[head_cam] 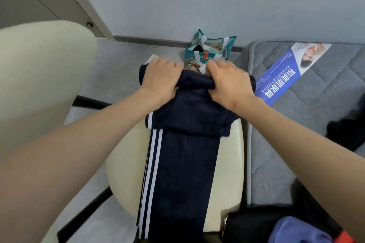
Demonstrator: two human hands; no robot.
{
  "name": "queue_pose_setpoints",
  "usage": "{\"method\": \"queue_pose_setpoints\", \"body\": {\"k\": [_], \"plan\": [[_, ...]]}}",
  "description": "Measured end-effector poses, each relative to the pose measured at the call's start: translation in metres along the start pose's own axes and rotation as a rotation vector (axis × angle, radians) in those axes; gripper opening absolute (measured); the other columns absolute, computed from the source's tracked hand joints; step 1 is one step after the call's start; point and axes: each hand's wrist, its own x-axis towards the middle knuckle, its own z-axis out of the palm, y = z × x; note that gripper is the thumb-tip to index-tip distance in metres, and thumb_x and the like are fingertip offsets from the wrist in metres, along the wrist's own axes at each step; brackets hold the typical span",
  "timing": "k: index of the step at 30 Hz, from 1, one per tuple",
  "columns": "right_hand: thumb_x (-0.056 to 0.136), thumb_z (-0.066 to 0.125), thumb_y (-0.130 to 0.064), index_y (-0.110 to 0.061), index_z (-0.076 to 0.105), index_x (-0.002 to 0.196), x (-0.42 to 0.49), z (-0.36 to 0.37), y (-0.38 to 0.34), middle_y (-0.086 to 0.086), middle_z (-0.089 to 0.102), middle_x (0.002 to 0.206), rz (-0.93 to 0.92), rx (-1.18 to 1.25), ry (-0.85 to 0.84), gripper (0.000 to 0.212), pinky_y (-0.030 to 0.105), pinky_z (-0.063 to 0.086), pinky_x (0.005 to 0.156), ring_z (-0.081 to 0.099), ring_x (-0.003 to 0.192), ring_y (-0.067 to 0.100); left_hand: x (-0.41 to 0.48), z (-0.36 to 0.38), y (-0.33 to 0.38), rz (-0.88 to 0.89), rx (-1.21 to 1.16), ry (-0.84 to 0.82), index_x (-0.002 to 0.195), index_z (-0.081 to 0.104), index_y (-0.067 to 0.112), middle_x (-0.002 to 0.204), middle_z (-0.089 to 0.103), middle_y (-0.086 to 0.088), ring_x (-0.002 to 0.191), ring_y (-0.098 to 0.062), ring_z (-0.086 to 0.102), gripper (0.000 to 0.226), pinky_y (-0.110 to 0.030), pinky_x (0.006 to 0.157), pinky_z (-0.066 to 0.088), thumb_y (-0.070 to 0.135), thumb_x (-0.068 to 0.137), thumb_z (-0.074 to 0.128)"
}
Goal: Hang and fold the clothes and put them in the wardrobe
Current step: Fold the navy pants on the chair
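I am gripping the far fold of the navy white-striped track trousers (177,163) with my left hand (161,79) and right hand (230,85) — draped over the cream round stool seat (233,163). Soft, light, floppy — best held at the folded edge.

So the navy track pants (183,163), soft dark fabric with white stripes down the left edge, are laid out lengthwise on the cream padded chair seat (126,163), running near to far. The far end is doubled back over itself and bunched into a roll, gripped by the left hand (161,79) and the right hand (231,83) side by side. The near end hangs off the seat's near edge.

Other clothes: a crumpled black garment (343,136) sits over on the right, and at the near right there's another black piece (256,227) with a blue-purple cloth (296,231) lying against it.
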Motion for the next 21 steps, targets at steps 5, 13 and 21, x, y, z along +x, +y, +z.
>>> {"method": "queue_pose_setpoints", "body": {"k": [5, 13, 21], "plan": [[0.07, 0.06, -0.002, -0.009, 0.048, 0.098, -0.007, -0.021, -0.001, 0.012, 0.05, 0.101, 0.002, -0.048, 0.229, 0.031, 0.036, 0.027, 0.063, 0.045, 0.088, 0.032, -0.007, -0.012, -0.001, 0.013, 0.049, 0.294, 0.105, 0.051, 0.008, 0.1, 0.056, -0.01, 0.089, -0.03, 0.05, 0.041, -0.036, 0.075, 0.034, 0.009, 0.069, 0.072], [0.073, 0.065, -0.014, -0.012, 0.05, 0.108, -0.107, 0.042, -0.039, 0.009, 0.036, 0.147, -0.094, 0.045, -0.116, 0.038, 0.032, 0.037, 0.065, 0.047, 0.111, 0.031, -0.116, 0.041, 0.022, 0.059, -0.024, -0.017, 0.115, 0.048, 0.011, 0.124, 0.046, -0.01, 0.102, -0.027, 0.049, 0.056, -0.035, 0.082, 0.04, 0.001, 0.065, 0.071], [0.094, 0.046, -0.007, -0.011, 0.051, 0.107, -0.15, 0.096, -0.061, 0.002, 0.043, 0.125, -0.039, 0.133, -0.228, 0.015, 0.029, 0.044, 0.063, 0.045, 0.09, 0.021, -0.156, 0.081, 0.032, 0.015, -0.035, -0.175, 0.112, 0.046, 0.011, 0.123, 0.042, -0.008, 0.096, -0.024, 0.046, 0.044, -0.03, 0.076, 0.036, -0.011, 0.075, 0.052]]}}
